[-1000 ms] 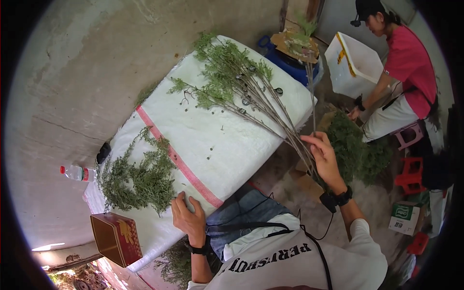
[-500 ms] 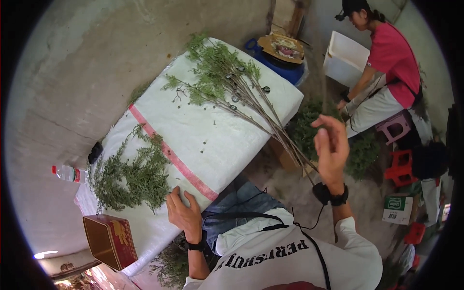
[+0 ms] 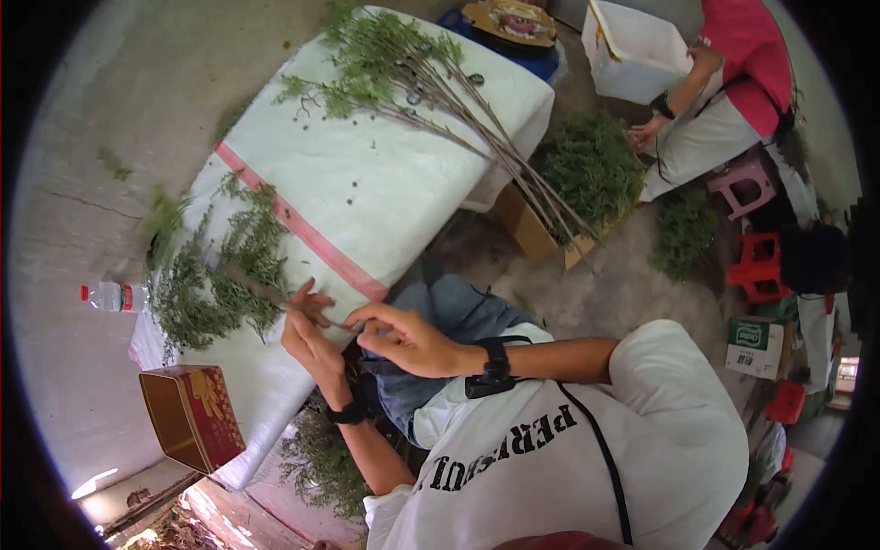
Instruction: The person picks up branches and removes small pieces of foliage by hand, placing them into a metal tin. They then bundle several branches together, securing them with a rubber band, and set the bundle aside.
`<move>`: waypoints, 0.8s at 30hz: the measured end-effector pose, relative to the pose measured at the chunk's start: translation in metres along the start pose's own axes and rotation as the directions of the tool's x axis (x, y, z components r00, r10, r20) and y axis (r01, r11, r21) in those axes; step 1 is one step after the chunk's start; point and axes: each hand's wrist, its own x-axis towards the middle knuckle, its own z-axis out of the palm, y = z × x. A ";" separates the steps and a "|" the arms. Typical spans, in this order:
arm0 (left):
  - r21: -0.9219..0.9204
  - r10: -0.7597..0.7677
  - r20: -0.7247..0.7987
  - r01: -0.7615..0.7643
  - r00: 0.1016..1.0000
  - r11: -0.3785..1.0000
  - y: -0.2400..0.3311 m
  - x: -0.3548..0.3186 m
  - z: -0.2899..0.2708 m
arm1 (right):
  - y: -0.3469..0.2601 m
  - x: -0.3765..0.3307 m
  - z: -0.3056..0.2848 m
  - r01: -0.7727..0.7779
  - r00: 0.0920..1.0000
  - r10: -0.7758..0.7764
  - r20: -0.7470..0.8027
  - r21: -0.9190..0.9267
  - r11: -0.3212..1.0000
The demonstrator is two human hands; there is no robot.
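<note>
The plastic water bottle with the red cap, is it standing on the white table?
No, the water bottle lies on its side on the concrete floor, off the left edge of the white table.

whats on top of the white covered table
On the white covered table: a bundle of long stripped stems at the far end, a pile of green sprigs by the left hand and right hand, which pinch one sprig. Whatever lies beneath the piles is hidden.

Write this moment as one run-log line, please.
left hand: grips green sprig | right hand: pinches its stem | white table | stem bundle lying
</note>
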 end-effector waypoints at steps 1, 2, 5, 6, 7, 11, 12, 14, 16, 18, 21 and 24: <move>0.009 -0.013 -0.002 0.013 1.000 1.000 0.001 -0.005 -0.003 | 0.010 -0.007 0.003 0.011 0.998 -0.010 0.066 -0.001 1.000; -0.052 -0.089 -0.026 0.087 0.996 0.995 0.001 -0.008 -0.009 | 0.014 -0.010 0.005 -0.002 0.996 0.001 0.086 0.006 1.000; -0.232 -0.248 -0.089 0.222 0.965 0.947 -0.004 -0.015 -0.025 | 0.023 -0.014 0.011 -0.407 0.877 0.329 0.351 0.176 0.897; -0.289 -0.259 -0.087 0.225 0.962 0.931 -0.008 -0.014 -0.018 | 0.022 -0.012 0.007 -0.433 0.845 0.337 0.415 0.161 0.887; -0.280 -0.247 -0.077 0.216 0.966 0.935 -0.008 -0.011 -0.012 | 0.019 -0.008 0.000 -0.443 0.837 0.374 0.401 0.094 0.891; -0.372 -0.246 -0.144 0.177 0.959 0.911 0.004 -0.002 -0.010 | 0.012 0.019 -0.007 -0.396 0.814 0.399 0.423 -0.099 0.913; -0.338 -0.257 -0.109 0.207 0.960 0.918 0.006 -0.010 -0.015 | 0.007 0.022 -0.010 -0.402 0.784 0.408 0.468 -0.117 0.908; -0.304 -0.263 -0.107 0.220 0.959 0.927 0.005 -0.009 -0.015 | -0.003 0.028 -0.017 -0.199 0.797 0.371 0.476 -0.374 0.906; -0.339 -0.250 -0.137 0.192 0.958 0.921 0.001 -0.012 -0.021 | -0.017 0.036 -0.007 -0.095 0.788 0.355 0.503 -0.470 0.877; -0.371 -0.254 -0.168 0.178 0.952 0.912 0.008 -0.020 -0.018 | -0.065 0.057 -0.006 0.238 0.726 0.432 0.535 -0.785 0.572; -0.313 -0.280 -0.176 0.216 0.944 0.925 0.003 -0.016 -0.022 | -0.083 0.101 -0.012 0.191 0.809 0.359 0.465 -0.787 0.587; -0.272 -0.273 -0.206 0.213 0.940 0.938 0.002 -0.010 -0.021 | -0.105 0.149 0.000 0.220 0.943 0.077 0.323 -0.781 0.584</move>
